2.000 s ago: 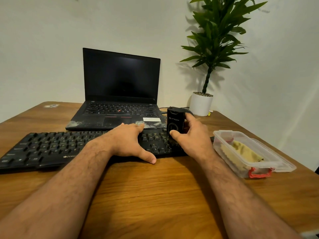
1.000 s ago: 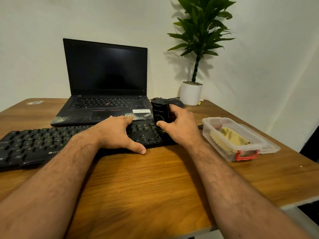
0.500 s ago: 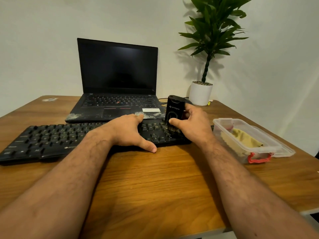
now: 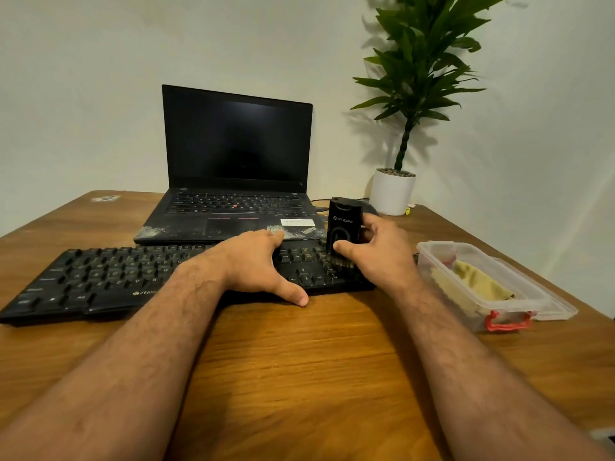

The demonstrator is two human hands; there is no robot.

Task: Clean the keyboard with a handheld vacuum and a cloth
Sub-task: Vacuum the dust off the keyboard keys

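Item 1: small black boxy handheld vacuum point(image 4: 343, 225), upright on the right end of the wide black plastic keyboard point(image 4: 109, 277), bristle end down on the keys. My right hand point(image 4: 382, 257) grips it, thumb across the front face, fingers wrapped round the back. I judge it light, rigid, smooth-sided, so somewhat slippery; best hold is mid-body as now, w/ thumb clear of the intake.

Item 2: keyboard, flat on the brown wooden table point(image 4: 299, 377), near the front edge of the black open laptop point(image 4: 236, 181). I judge it light and prone to sliding under brush strokes. My left hand point(image 4: 259, 267) rests flat on its middle, fingers straight, thumb on the table, pinning it.

Item 3: yellow soft cloth point(image 4: 472, 284), crumpled inside a clear plastic box w/ red clip point(image 4: 506, 322), just right of the keyboard. Limp, weightless I'd guess; pinch a fold to lift.
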